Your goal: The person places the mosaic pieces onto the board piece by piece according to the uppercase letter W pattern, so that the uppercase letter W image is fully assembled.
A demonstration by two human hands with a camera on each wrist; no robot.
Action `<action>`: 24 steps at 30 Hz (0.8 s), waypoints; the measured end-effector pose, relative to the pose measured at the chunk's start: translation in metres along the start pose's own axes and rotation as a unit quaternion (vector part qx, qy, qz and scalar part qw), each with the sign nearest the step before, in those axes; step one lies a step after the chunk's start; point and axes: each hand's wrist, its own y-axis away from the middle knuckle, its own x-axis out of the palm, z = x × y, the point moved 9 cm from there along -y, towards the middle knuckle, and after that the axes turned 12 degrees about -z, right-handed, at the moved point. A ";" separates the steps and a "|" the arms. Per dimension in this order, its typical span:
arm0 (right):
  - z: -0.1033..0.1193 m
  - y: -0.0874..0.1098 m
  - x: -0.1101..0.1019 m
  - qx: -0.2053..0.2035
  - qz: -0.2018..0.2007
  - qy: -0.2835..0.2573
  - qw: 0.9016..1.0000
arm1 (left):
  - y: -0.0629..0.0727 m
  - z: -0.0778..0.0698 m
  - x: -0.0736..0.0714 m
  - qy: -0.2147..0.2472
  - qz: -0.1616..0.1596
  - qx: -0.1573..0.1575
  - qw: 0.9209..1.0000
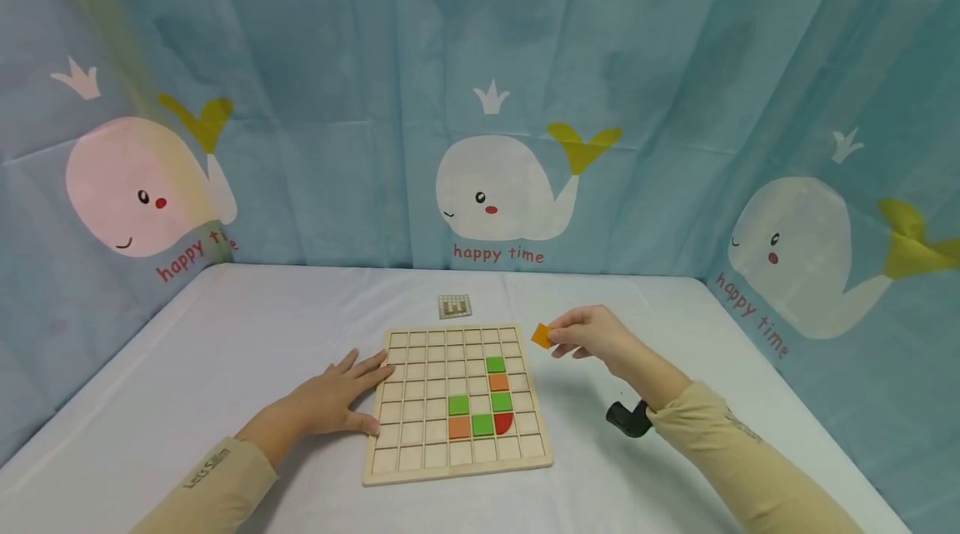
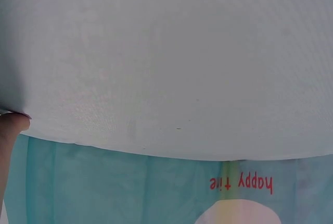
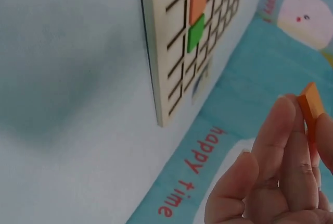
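well, in the head view a wooden grid board [image 1: 412, 434] lies on the white tabletop [image 1: 247, 334], and on the blue curtain [image 1: 337, 101] behind it "happy time" is printed in red under each whale [image 1: 502, 192]; the left sleeve [image 1: 225, 491], nearer than the board and off its left side, reads "let's slim", while the lettering on the right sleeve [image 1: 750, 476] is too blurred to read. the board's cells hold four green tiles [image 1: 458, 406], two orange-red tiles [image 1: 458, 427] and one red piece [image 1: 503, 423] with a curved edge, in its middle and right part. the left hand [image 1: 330, 396] has its fingers spread wide, touching the board's left edge. the right hand [image 1: 596, 338] pinches an amber tile [image 1: 542, 336], raised just off the board's right side near the far corner. a small card [image 1: 453, 306] with a printed grid lies just beyond the board's far edge, and a black object [image 1: 628, 419], hard to identify, shows to the board's right. in the left wrist view only a bit of the left hand shows, too little to tell its pose there, and the curtain's "happy time" is upside down, one letter lost in a fold. in the right wrist view the amber tile sits between thumb and fingertips, apart from the board, and "happy time" runs sideways past the board's far edge.
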 end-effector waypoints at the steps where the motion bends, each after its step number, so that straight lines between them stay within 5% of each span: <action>1: 0.001 0.000 0.003 0.000 0.003 0.000 1.000 | 0.000 -0.001 0.000 0.000 -0.001 0.003 1.000; 24: -0.006 0.003 0.066 -0.031 0.048 0.007 0.998 | 0.000 0.001 0.000 0.006 0.005 0.001 1.000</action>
